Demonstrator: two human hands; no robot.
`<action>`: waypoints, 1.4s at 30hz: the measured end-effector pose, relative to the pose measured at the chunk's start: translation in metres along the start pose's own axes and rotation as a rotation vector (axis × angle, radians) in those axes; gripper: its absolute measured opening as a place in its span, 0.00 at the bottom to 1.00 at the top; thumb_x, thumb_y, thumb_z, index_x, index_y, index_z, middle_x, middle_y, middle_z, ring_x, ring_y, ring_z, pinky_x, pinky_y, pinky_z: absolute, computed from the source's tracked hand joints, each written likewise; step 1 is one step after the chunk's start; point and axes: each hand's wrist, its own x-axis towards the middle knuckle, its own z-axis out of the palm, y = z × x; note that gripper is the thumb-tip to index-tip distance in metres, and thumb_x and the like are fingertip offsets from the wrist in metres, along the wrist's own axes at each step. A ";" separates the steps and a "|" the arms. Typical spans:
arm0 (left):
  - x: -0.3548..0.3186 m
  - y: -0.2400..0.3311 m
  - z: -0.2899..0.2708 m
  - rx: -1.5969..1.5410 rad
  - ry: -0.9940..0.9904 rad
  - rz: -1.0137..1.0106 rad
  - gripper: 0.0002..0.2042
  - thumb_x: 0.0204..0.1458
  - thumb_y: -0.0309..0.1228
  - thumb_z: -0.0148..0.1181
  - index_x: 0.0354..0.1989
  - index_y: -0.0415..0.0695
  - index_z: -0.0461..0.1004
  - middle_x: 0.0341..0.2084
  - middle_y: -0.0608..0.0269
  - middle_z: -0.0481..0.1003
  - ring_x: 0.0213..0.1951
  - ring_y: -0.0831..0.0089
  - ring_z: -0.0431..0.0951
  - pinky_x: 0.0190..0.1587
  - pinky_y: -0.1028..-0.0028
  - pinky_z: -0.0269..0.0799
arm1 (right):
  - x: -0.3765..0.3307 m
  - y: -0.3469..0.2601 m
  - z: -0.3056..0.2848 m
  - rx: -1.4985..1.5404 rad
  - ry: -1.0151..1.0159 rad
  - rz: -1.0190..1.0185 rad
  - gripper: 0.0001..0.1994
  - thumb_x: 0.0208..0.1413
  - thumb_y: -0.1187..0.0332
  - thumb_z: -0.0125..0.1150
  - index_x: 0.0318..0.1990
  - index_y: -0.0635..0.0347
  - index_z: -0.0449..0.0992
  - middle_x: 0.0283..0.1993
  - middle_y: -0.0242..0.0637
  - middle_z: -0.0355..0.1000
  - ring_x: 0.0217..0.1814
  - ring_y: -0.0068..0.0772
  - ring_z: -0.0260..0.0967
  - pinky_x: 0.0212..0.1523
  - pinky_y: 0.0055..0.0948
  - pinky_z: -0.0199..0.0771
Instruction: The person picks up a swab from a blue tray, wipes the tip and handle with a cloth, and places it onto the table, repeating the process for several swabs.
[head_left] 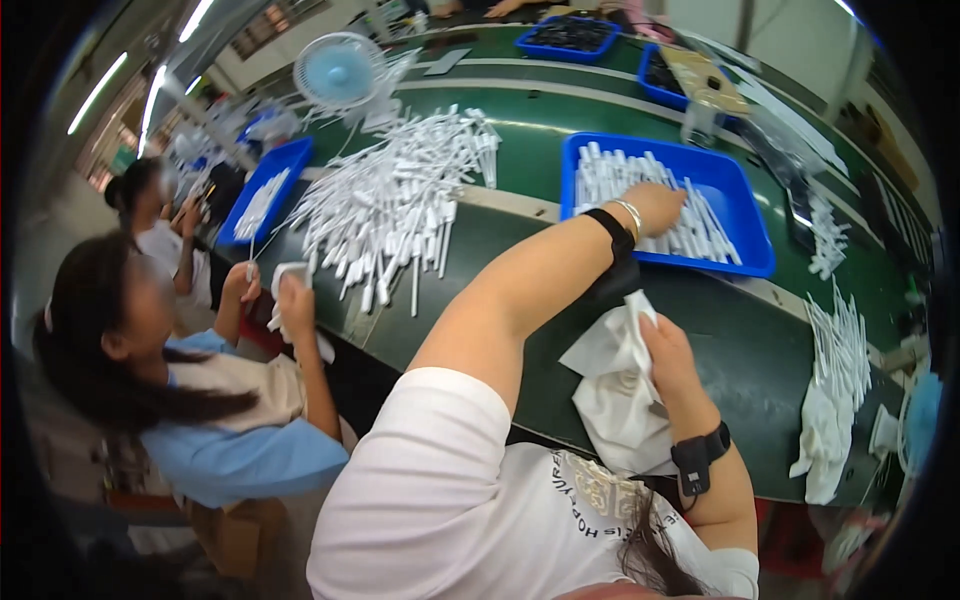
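Note:
My left hand reaches across into a blue tray, with its fingers curled over white sticks that have thicker white ends. What its fingertips hold, if anything, is hidden. My right hand is closed on a crumpled white cloth, which hangs in front of me at the near edge of the table. To the left of the tray lies a large loose heap of similar white sticks.
At my left a person holds a white cloth; a smaller blue tray stands beyond. More white sticks and another cloth lie on the right. A fan and blue trays of dark parts are at the back.

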 end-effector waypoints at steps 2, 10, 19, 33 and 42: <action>-0.035 0.028 -0.039 -0.031 -0.022 0.004 0.12 0.44 0.26 0.47 0.38 0.41 0.70 0.31 0.48 0.74 0.36 0.52 0.73 0.38 0.61 0.68 | -0.002 -0.003 -0.006 0.041 0.023 0.029 0.11 0.58 0.65 0.46 0.38 0.64 0.70 0.31 0.29 0.70 0.29 0.15 0.65 0.29 0.18 0.65; -0.209 -0.107 -0.107 0.255 0.021 -0.568 0.11 0.42 0.34 0.52 0.23 0.38 0.74 0.22 0.45 0.72 0.30 0.50 0.73 0.34 0.60 0.68 | 0.000 -0.006 -0.002 0.008 -0.033 0.053 0.12 0.58 0.65 0.45 0.41 0.65 0.69 0.34 0.32 0.71 0.31 0.18 0.68 0.32 0.18 0.68; -0.264 -0.144 -0.087 0.148 -0.038 -0.918 0.16 0.38 0.42 0.60 0.19 0.37 0.74 0.17 0.51 0.73 0.22 0.57 0.74 0.30 0.65 0.69 | -0.001 -0.007 -0.002 -0.030 -0.011 0.037 0.13 0.58 0.64 0.46 0.41 0.64 0.69 0.34 0.32 0.71 0.31 0.18 0.67 0.32 0.18 0.68; -0.266 -0.031 -0.094 -1.202 -0.048 -0.754 0.08 0.48 0.31 0.52 0.28 0.38 0.69 0.21 0.58 0.74 0.14 0.78 0.70 0.15 0.83 0.63 | 0.000 -0.007 -0.005 0.067 -0.028 0.026 0.13 0.58 0.65 0.45 0.43 0.64 0.68 0.36 0.34 0.71 0.33 0.21 0.69 0.35 0.20 0.69; -0.184 0.062 -0.031 -1.735 -0.458 -0.473 0.07 0.52 0.31 0.50 0.34 0.40 0.67 0.23 0.58 0.73 0.15 0.79 0.70 0.16 0.85 0.63 | -0.003 -0.022 -0.006 0.389 0.224 -0.237 0.13 0.60 0.65 0.41 0.47 0.64 0.65 0.37 0.37 0.70 0.33 0.23 0.69 0.34 0.22 0.71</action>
